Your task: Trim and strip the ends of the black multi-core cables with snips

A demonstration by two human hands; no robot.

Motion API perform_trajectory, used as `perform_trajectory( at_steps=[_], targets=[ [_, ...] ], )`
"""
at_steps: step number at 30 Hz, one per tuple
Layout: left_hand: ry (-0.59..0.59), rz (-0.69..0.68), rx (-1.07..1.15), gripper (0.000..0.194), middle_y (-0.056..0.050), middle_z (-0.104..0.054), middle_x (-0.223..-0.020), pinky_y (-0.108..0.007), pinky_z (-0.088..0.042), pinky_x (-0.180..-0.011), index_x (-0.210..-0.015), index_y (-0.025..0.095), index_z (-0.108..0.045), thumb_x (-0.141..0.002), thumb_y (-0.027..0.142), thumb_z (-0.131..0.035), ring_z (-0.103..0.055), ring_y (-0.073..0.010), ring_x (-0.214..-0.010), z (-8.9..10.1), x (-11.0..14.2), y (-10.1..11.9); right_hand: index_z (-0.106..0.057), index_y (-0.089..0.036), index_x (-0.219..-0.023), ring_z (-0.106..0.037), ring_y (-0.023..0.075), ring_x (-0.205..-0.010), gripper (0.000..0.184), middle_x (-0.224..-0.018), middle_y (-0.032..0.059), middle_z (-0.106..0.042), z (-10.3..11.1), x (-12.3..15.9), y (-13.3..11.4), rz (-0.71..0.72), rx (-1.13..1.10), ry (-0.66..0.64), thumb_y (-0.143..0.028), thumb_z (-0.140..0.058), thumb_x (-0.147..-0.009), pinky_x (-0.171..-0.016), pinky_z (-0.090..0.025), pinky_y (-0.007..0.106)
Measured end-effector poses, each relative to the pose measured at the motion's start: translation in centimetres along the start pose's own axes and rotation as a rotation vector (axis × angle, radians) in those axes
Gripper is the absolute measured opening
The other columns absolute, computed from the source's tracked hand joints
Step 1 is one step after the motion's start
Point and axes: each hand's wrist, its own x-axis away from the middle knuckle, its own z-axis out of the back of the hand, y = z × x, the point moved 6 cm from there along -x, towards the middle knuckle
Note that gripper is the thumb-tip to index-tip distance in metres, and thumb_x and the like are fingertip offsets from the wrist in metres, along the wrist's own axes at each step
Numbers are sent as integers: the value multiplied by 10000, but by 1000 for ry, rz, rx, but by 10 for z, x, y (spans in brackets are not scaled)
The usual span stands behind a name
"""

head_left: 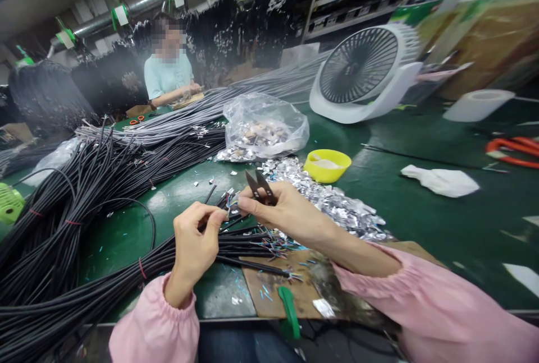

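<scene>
My left hand (194, 245) is closed in a pinch on the end of a black cable (223, 201) whose thin coloured wires stick out. My right hand (286, 211) is closed on small black thread snips (260, 186), blades up and apart, and its fingertips meet the same cable end. Both hands hover over a bundle of black cables (126, 273) with stripped ends lying across the green table (421, 217). A brown board (278, 290) lies under the cable ends.
A heap of foil scraps (332, 197), a plastic bag of scraps (265, 127) and a yellow bowl (327, 164) lie beyond my hands. A white fan (366, 71), white cloth (440, 179), tape roll (478, 105) and orange tool (511, 150) sit right. A person (168, 71) works opposite.
</scene>
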Motion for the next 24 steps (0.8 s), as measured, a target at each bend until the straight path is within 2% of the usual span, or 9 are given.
perform_trajectory(
  at_steps=[4,7,12,16,18,21,22,24],
  targets=[
    [1,-21,6,178,15,-603,-608,-193,-387,-530,-671,164,-649,-814,185,-545,-536,-96,-565,0,-1,0,-581,-136,-599,-246,50,-401,469,-428,-75,-328,-1,-1,1,-3,-35,-37,-594,-673,-622,-380,-161,215],
    [1,-35,11,182,12,-606,-610,-195,-387,-530,-669,162,-648,-816,194,-545,-535,-97,-565,-1,-1,0,-612,-130,-635,-257,46,-406,385,-444,-76,-353,-1,0,2,-24,-40,-51,-497,-724,-598,-388,-183,208],
    [-2,-47,14,178,12,-597,-606,-197,-381,-522,-673,161,-648,-815,213,-555,-526,-95,-560,-2,-1,-1,-633,-129,-622,-372,69,-451,242,-481,-48,-448,4,1,3,0,-21,41,-345,-732,-574,-439,-301,211],
    [2,-54,14,155,16,-580,-598,-193,-374,-506,-679,161,-652,-804,215,-578,-513,-88,-548,-4,0,-2,-630,-133,-614,-383,77,-445,162,-492,-35,-470,9,5,-6,168,128,181,-286,-682,-621,-421,-298,211],
    [34,-81,-11,134,19,-571,-593,-193,-368,-502,-685,165,-655,-796,211,-594,-503,-84,-542,-4,2,0,-618,-140,-594,-384,77,-437,120,-486,-32,-473,10,12,-16,331,284,270,-231,-643,-668,-414,-290,211],
    [96,-147,-87,125,19,-559,-588,-202,-366,-514,-686,168,-654,-794,206,-604,-489,-85,-544,-4,4,5,-616,-143,-594,-469,90,-488,131,-560,9,-568,7,24,-31,577,505,379,-147,-582,-720,-459,-341,213],
    [113,-164,-110,128,17,-556,-589,-205,-367,-519,-685,168,-652,-796,207,-603,-486,-87,-547,-4,5,6,-621,-142,-605,-492,94,-505,134,-580,18,-589,5,26,-33,616,547,385,-131,-568,-727,-476,-358,212],
    [142,-184,-133,132,14,-550,-592,-209,-367,-520,-681,168,-646,-798,208,-601,-484,-90,-553,-3,6,8,-622,-143,-609,-500,92,-500,130,-563,12,-590,1,26,-32,603,565,343,-126,-559,-722,-477,-367,206]
  ],
)
